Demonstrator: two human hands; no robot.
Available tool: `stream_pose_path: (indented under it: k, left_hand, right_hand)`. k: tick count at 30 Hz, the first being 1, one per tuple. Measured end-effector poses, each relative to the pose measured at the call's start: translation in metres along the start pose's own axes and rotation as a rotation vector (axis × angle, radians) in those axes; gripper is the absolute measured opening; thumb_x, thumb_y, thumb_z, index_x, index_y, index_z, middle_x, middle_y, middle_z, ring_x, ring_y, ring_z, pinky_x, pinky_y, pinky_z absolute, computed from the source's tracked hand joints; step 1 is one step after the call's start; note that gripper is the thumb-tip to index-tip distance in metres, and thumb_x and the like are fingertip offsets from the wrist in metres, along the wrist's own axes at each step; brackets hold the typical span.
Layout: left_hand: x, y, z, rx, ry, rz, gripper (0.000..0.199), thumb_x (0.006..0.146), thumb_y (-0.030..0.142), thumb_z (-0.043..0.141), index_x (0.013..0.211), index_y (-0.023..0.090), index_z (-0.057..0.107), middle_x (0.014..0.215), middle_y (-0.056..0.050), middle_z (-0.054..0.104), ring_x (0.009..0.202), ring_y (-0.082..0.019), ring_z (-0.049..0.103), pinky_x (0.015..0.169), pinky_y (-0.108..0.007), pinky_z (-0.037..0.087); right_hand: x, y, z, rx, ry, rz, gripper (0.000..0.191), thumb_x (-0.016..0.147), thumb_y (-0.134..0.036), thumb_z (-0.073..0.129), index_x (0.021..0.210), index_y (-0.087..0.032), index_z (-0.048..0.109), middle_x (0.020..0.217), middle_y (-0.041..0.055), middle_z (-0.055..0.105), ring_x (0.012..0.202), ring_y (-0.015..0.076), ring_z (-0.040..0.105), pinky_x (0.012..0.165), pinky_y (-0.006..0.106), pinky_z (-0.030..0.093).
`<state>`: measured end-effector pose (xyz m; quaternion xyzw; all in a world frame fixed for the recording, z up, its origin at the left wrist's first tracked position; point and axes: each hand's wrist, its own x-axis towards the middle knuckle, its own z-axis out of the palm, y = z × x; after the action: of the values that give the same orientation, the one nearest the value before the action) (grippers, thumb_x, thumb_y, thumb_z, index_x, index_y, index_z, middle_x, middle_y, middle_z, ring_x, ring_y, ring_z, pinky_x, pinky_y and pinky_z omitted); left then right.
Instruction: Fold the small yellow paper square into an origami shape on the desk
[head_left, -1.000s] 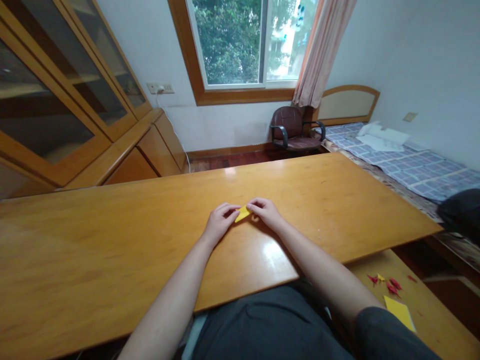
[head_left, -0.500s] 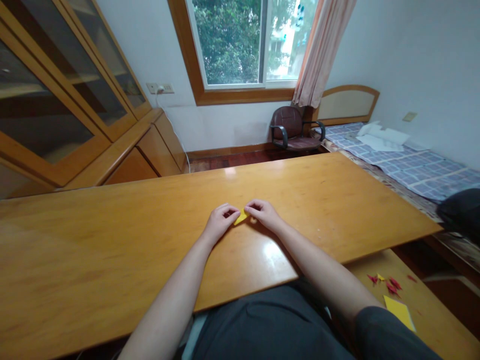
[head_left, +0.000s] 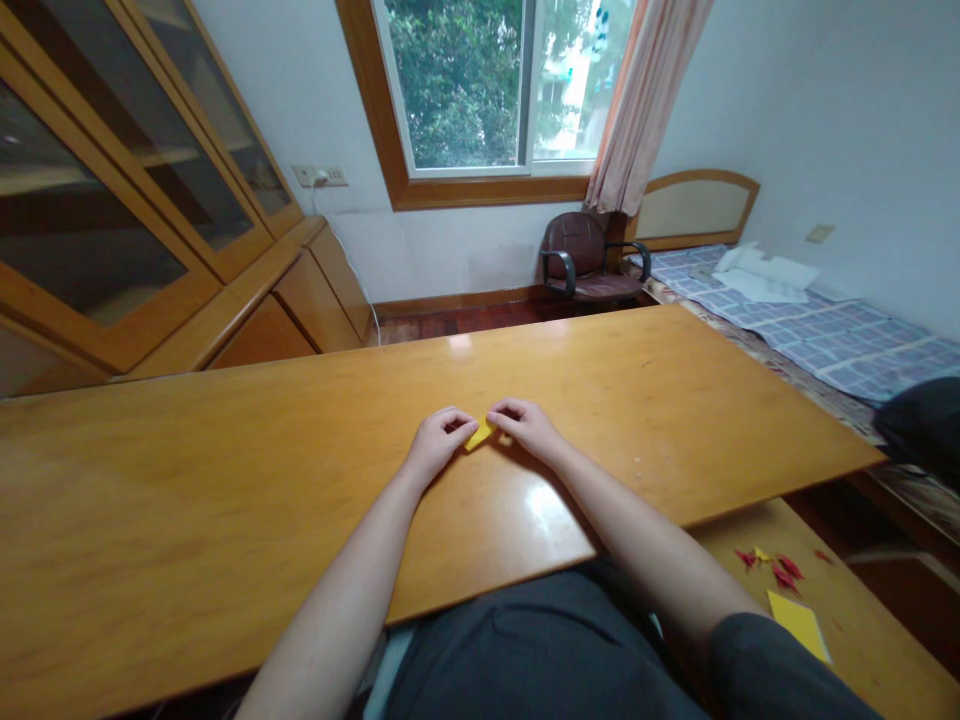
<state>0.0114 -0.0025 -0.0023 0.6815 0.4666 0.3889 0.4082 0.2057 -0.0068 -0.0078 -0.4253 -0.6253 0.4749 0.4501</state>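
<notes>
A small piece of yellow paper (head_left: 480,434) is held between my two hands, just above or on the wooden table (head_left: 225,470). My left hand (head_left: 442,437) pinches its left end with thumb and fingers. At its right end, my right hand (head_left: 523,424) has it pinched the same way. The folds of the paper are too small to make out.
On a lower surface (head_left: 739,530) at the right lie several small red folded pieces (head_left: 786,573), a small yellow one (head_left: 761,554) and a yellow paper stack (head_left: 799,625). Beyond the table stand a chair (head_left: 577,255), a bed (head_left: 840,330) and a glass-door cabinet (head_left: 262,300).
My left hand has shifted very slightly left and down, and a little more of the yellow paper shows between my hands. My right hand has barely moved.
</notes>
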Motion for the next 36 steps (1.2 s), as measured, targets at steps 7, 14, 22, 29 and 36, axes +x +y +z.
stream_pose_path:
  k: [7, 14, 22, 29, 36]
  left_hand:
    - [0.0029, -0.0076, -0.0026, -0.142, 0.073, -0.058, 0.023, 0.072, 0.038, 0.070, 0.073, 0.015, 0.069, 0.071, -0.002, 0.065, 0.066, -0.015, 0.057, 0.064, -0.025, 0.044]
    - [0.0038, -0.0104, -0.0018, -0.192, 0.031, -0.071, 0.026, 0.072, 0.041, 0.071, 0.074, 0.015, 0.069, 0.071, -0.002, 0.065, 0.066, -0.015, 0.058, 0.064, -0.025, 0.045]
    - [0.0032, -0.0075, -0.0019, -0.160, -0.001, -0.074, 0.024, 0.072, 0.039, 0.071, 0.074, 0.015, 0.069, 0.072, -0.002, 0.066, 0.070, -0.016, 0.059, 0.069, -0.026, 0.044]
    - [0.0027, -0.0067, -0.0020, -0.157, -0.033, -0.093, 0.025, 0.072, 0.040, 0.071, 0.073, 0.015, 0.068, 0.071, -0.002, 0.067, 0.066, -0.015, 0.058, 0.067, -0.026, 0.044]
    - [0.0025, -0.0032, -0.0030, -0.172, -0.001, -0.095, 0.027, 0.070, 0.041, 0.072, 0.072, 0.015, 0.068, 0.069, -0.002, 0.066, 0.066, -0.015, 0.057, 0.066, -0.025, 0.043]
  right_hand:
    - [0.0039, 0.0060, 0.0001, 0.060, -0.113, 0.034, 0.036, 0.076, -0.044, 0.070, 0.096, -0.014, 0.066, 0.085, 0.0044, 0.069, 0.071, 0.0139, 0.061, 0.068, 0.025, 0.046]
    - [0.0032, 0.0068, -0.0015, 0.000, -0.174, 0.097, 0.033, 0.075, -0.044, 0.069, 0.087, -0.013, 0.072, 0.078, 0.0027, 0.069, 0.068, 0.0140, 0.058, 0.063, 0.023, 0.041]
    - [0.0031, 0.0040, -0.0019, 0.025, -0.069, 0.091, 0.030, 0.074, -0.043, 0.068, 0.074, -0.013, 0.066, 0.067, -0.0001, 0.062, 0.062, 0.0119, 0.052, 0.061, 0.024, 0.037]
    - [0.0033, 0.0043, -0.0005, 0.055, -0.021, 0.094, 0.029, 0.073, -0.042, 0.068, 0.076, -0.014, 0.064, 0.069, -0.0005, 0.062, 0.064, 0.0119, 0.052, 0.064, 0.024, 0.039]
    - [0.0024, 0.0029, -0.0003, -0.073, -0.104, 0.071, 0.032, 0.076, -0.045, 0.067, 0.073, -0.013, 0.068, 0.068, 0.0010, 0.065, 0.062, 0.0122, 0.053, 0.060, 0.023, 0.038]
